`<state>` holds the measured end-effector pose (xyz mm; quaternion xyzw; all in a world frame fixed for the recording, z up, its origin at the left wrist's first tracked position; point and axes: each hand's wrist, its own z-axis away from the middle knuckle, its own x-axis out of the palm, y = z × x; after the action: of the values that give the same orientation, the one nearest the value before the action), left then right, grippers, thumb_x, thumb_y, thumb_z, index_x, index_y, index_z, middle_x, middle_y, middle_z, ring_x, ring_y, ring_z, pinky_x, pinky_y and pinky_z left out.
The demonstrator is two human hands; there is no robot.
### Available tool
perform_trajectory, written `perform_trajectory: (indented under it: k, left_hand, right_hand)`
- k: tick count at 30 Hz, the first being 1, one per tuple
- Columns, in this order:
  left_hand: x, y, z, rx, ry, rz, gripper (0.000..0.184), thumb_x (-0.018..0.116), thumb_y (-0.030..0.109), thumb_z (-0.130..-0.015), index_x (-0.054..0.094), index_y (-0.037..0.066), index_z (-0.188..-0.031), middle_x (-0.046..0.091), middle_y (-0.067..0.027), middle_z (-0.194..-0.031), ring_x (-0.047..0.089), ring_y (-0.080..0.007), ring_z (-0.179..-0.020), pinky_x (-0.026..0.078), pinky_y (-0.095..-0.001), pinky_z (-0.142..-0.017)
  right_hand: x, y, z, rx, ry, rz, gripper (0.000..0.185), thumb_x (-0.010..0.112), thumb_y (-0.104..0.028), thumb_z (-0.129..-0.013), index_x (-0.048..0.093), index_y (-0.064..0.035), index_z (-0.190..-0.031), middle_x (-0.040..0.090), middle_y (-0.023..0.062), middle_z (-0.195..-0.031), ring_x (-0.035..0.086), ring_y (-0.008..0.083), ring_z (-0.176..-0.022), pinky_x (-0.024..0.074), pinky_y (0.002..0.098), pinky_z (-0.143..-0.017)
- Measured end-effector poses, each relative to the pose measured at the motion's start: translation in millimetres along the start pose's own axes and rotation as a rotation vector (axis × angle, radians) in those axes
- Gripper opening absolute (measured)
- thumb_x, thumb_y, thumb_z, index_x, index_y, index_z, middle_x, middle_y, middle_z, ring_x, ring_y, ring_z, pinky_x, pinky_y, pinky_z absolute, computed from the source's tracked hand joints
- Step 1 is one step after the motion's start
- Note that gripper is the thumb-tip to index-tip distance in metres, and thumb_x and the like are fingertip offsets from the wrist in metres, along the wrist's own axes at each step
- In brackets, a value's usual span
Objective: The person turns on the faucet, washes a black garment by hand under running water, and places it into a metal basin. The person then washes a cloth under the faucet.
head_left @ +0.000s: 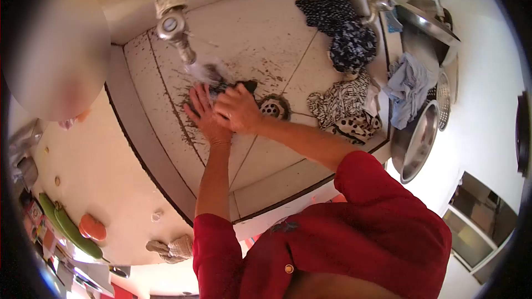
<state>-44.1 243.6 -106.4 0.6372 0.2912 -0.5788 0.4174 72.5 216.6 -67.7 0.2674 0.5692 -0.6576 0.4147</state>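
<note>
A pale tiled basin, flecked with dark specks, is filled at its center by the drain, from which the clock directions are taken. Toward 8 o'clock, long green vegetables are laid on the side counter. A dark patterned garment is heaped at 2 o'clock, and black-and-white patterned cloths are bunched at 3 o'clock, inside the basin. Beyond the rim, a gray cloth is piled at 3 o'clock and a metal bowl is tilted nearer 4 o'clock. The tap is fixed at 10 o'clock, its water splashed onto a small dark cloth just beside the drain. By this cloth the left hand is pressed flat, fingers spread, with nothing gripped; the right hand is curled closed on it.
</note>
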Motion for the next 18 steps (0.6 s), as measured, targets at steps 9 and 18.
perform_trajectory:
  k: [9, 18]
  left_hand:
    - [-3, 2, -1, 0.012, 0.121, 0.126, 0.069, 0.055, 0.05, -0.087, 0.051, -0.004, -0.129, 0.021, -0.0142, -0.158, 0.013, -0.0321, -0.147, 0.006, -0.0585, -0.115]
    - [-13, 5, -4, -0.039, 0.079, 0.226, 0.047, 0.049, 0.034, -0.094, 0.056, -0.009, -0.111, 0.028, -0.0143, -0.154, 0.021, -0.0313, -0.144, 0.008, -0.0573, -0.116]
  right_hand:
    - [-7, 4, -57, 0.066, 0.593, -0.113, 0.023, 0.062, -0.028, -0.083, 0.067, -0.0092, -0.097, 0.067, 0.0117, -0.102, 0.056, 0.0325, -0.105, 0.0366, 0.0518, -0.089]
    - [-17, 35, -85, 0.031, 0.326, -0.043, 0.025, 0.066, -0.025, -0.084, 0.066, -0.0074, -0.101, 0.064, 0.0137, -0.114, 0.054, 0.0354, -0.115, 0.0401, 0.0474, -0.093]
